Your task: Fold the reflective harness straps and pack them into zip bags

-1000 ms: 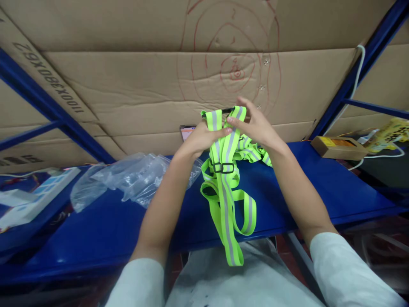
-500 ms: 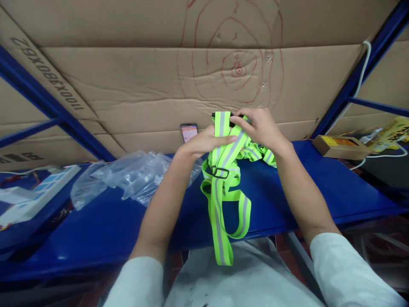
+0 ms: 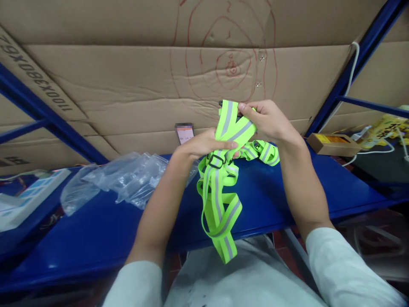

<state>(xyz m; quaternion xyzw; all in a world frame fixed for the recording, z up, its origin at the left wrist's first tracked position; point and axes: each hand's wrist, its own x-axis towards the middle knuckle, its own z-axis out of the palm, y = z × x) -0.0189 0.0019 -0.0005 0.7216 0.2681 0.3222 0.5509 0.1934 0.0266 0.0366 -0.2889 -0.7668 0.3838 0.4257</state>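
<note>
A neon yellow-green strap vest with grey reflective stripes (image 3: 223, 187) hangs between both hands above the blue shelf top (image 3: 96, 226). My right hand (image 3: 271, 121) pinches the top fold of the straps, near a black buckle at the upper end. My left hand (image 3: 204, 145) grips the straps lower down, thumb across them, just above a black slider buckle (image 3: 216, 161). Loops of strap dangle over the shelf's front edge toward my lap. More of the vest lies bunched on the shelf under my right wrist (image 3: 265, 151).
Crumpled clear plastic bags (image 3: 118, 177) lie left of the hands. A phone (image 3: 185, 133) leans against the cardboard wall (image 3: 128, 85). A small brown box (image 3: 334, 144) and white cables sit at right; a white power strip (image 3: 28, 196) at far left. Blue rack posts frame both sides.
Both hands lifted the folded straps a little higher. The hanging loops were drawn upward and shortened, and the slider buckle rose toward my left hand.
</note>
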